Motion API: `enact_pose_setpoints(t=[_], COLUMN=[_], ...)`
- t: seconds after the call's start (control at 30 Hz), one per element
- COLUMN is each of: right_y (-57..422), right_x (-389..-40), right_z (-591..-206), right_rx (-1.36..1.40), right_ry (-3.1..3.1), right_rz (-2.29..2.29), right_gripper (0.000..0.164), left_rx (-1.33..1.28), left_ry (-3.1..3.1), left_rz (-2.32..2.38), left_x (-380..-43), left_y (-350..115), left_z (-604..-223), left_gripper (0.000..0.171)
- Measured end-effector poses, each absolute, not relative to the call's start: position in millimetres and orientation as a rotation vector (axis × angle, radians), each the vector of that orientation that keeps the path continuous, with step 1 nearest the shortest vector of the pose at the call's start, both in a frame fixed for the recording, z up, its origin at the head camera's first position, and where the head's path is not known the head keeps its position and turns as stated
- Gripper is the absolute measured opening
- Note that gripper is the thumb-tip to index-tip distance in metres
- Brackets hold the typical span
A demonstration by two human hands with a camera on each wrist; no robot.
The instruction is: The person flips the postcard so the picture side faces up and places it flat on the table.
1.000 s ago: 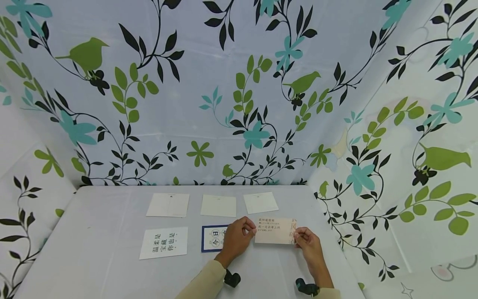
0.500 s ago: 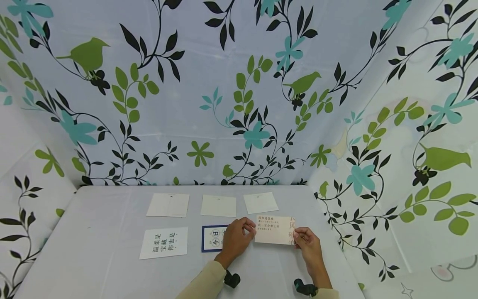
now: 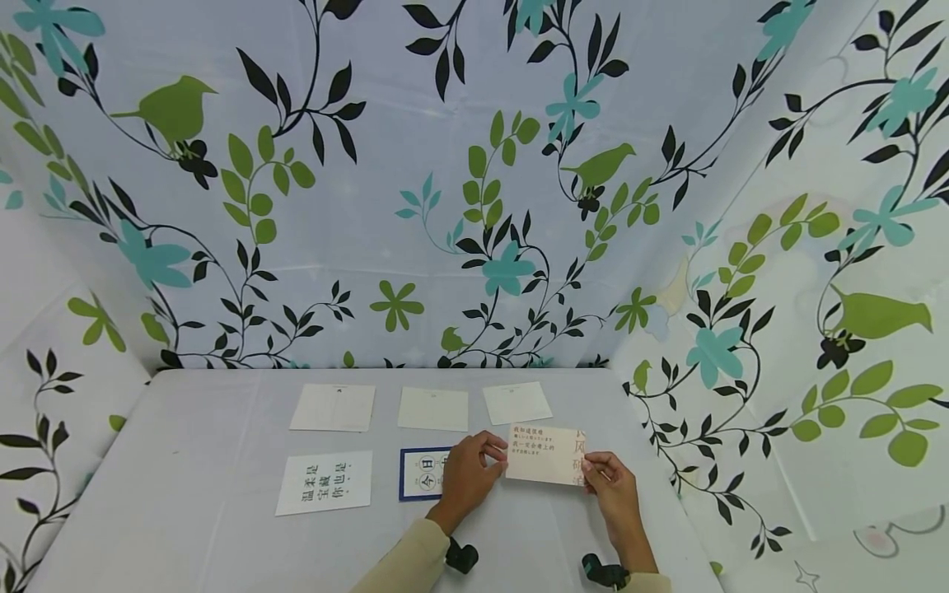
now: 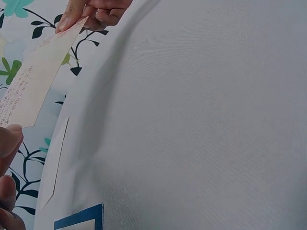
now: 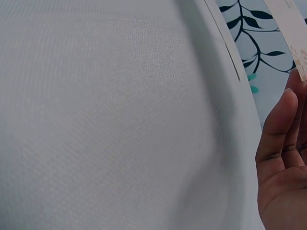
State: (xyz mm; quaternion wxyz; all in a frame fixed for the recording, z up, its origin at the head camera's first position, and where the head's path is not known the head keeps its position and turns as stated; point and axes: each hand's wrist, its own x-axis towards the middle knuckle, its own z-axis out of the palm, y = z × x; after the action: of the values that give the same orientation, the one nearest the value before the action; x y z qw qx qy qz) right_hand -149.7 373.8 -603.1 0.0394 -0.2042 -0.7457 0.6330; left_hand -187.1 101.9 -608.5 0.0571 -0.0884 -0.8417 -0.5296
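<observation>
Between my two hands is a cream card [image 3: 547, 457] printed with reddish-brown characters, raised off the table and tilted toward the head camera. My left hand [image 3: 472, 471] pinches its left edge. At the lower right edge, the thumb and fingers of my right hand [image 3: 614, 486] pinch it too. The left wrist view shows the card [image 4: 45, 72] slanting between both hands, clear of the cloth. Partly covered by my left hand lies a blue-bordered card [image 3: 423, 473] with circled characters.
A white card with dark characters [image 3: 324, 483] lies at the left. Along the back is a row of pale cards, the left one [image 3: 333, 408], the middle one [image 3: 433, 409] and the right one [image 3: 517, 402]. Patterned curtains [image 3: 445, 206] rise behind the white-covered table [image 3: 185, 494].
The cream card has tipped up, its top edge rising slightly, so its printed face turns more toward the head camera. Both hands keep their pinch and stay nearly in place.
</observation>
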Motion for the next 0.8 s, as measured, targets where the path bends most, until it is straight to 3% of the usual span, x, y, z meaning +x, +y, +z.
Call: enact_pose_setpoints(t=[0.8], right_y=[369.3], right_x=[-146.8], right_z=[-605.1], right_rx=[-0.612], right_ry=[-2.315], right_rz=[1.798], right_gripper=[0.028], left_rx=[-0.253], left_ry=[-2.544], left_rz=[-1.63], left_x=[-185.2], left_y=[99.1], left_z=[-606.1], left_gripper=[0.019])
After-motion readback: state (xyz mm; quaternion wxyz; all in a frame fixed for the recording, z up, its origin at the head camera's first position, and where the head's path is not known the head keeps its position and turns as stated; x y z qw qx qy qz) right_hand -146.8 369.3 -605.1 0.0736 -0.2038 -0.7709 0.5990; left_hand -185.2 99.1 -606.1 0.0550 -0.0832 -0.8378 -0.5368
